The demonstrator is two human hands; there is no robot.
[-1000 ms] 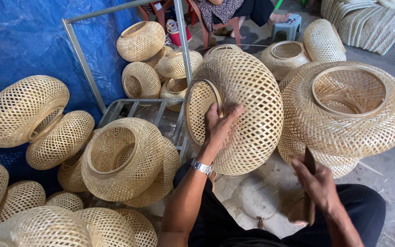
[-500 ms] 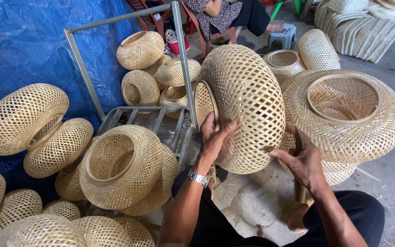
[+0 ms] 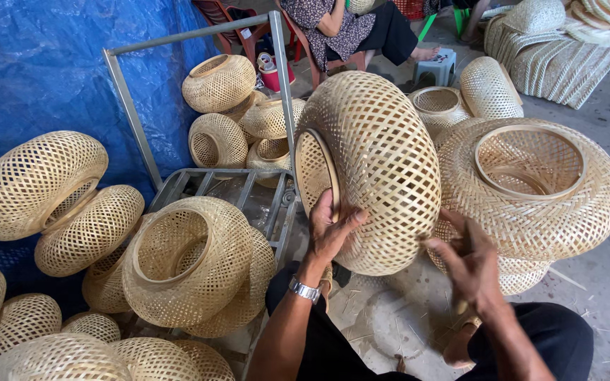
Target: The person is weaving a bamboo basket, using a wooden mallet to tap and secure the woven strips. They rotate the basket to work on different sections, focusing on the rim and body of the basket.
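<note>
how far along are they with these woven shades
Many finished-looking shades lie around: a pile on the left, one on the right. In hand: a round shade, tipped on edge, left hand on its rim, right hand beside it. What remains cannot be told.

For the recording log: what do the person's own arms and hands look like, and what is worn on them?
Both forearms are bare, with no sleeves or gloves in view. The left hand has a silver metal-band wristwatch at its wrist. The right hand shows no watch; rings cannot be made out.
</note>
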